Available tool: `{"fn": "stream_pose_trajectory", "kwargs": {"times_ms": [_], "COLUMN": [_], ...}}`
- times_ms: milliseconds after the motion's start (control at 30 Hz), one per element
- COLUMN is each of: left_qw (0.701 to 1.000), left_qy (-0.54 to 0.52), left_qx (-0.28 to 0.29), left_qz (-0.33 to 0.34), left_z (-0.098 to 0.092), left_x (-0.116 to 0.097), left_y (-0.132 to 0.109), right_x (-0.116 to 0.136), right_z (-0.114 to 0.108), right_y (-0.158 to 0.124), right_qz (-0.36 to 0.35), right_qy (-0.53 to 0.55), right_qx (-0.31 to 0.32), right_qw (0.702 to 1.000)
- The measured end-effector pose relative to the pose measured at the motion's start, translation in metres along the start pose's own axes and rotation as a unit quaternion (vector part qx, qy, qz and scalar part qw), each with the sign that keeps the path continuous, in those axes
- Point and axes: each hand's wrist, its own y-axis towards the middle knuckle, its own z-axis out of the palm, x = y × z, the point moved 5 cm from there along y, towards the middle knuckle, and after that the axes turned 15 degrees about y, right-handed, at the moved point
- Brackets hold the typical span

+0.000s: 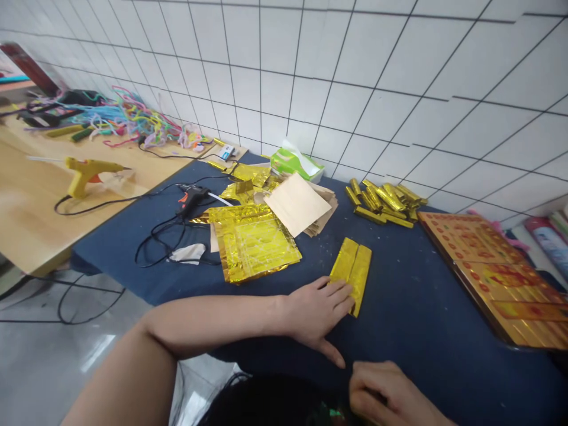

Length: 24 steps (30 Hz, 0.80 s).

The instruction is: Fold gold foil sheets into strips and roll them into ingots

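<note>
My left hand lies flat on the dark blue tablecloth, fingers spread, with its fingertips pressing the near end of a folded gold foil piece. My right hand rests at the table's near edge with its fingers curled; I cannot make out anything in it. A stack of gold foil sheets lies to the left of the folded piece, with tan paper sheets behind it. A heap of finished gold foil bars sits by the tiled wall.
A black glue gun with a tangled cord lies left of the foil. A yellow glue gun and coloured pipe cleaners are on the wooden table. A green tissue pack stands at the back. Printed gold-and-red boards lie at right.
</note>
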Motion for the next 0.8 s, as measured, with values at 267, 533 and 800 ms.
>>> {"fn": "stream_pose_trajectory", "kwargs": {"times_ms": [267, 533, 800], "left_qw": [1.0, 0.999, 0.999], "left_qy": [-0.019, -0.024, -0.034], "left_qx": [0.02, 0.037, 0.037], "left_qz": [0.009, 0.004, 0.004], "left_z": [0.002, -0.003, -0.001], "left_x": [0.0, 0.001, 0.001], "left_y": [0.001, -0.001, 0.0], "right_x": [0.079, 0.123, 0.116], "right_z": [-0.124, -0.134, -0.133], "right_y": [0.108, 0.263, 0.238], "right_qz": [-0.147, -0.146, -0.22], "right_qy": [-0.13, -0.263, -0.288], "right_qx": [-0.332, -0.371, -0.379], "right_qw": [0.923, 0.879, 0.851]}}
